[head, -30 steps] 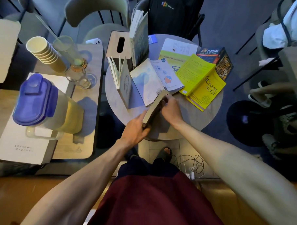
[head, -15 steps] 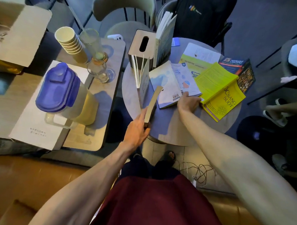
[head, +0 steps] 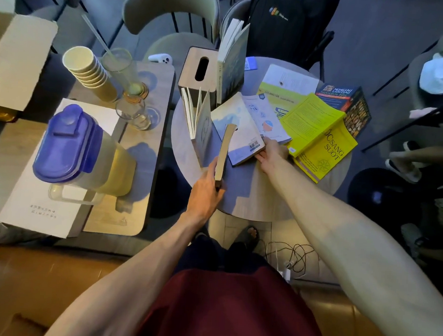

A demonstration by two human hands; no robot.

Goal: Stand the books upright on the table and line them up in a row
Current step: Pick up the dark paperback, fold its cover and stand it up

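Note:
My left hand (head: 206,192) grips a thin brown book (head: 224,152) upright on its edge over the round table (head: 254,194). Two books stand upright behind it: a pale one fanned open (head: 198,118) and a taller grey one (head: 231,64) beside the tissue box (head: 199,70). My right hand (head: 273,155) rests on the near edge of a flat white-and-blue book (head: 238,128), fingers curled at its corner. More books lie flat to the right: a white one with a fish picture (head: 267,119), two yellow ones (head: 315,136) and a dark one (head: 350,105).
A side table (head: 139,164) on the left carries a purple-lidded pitcher (head: 74,148), stacked paper cups (head: 90,73), two glasses (head: 132,92) and a white box (head: 37,185). Chairs and a black backpack (head: 285,25) stand behind the round table. Cables (head: 290,257) lie on the floor.
My right hand let go of the thin brown book and moved right onto the flat white-and-blue book. My left hand kept the brown book and tipped it more upright.

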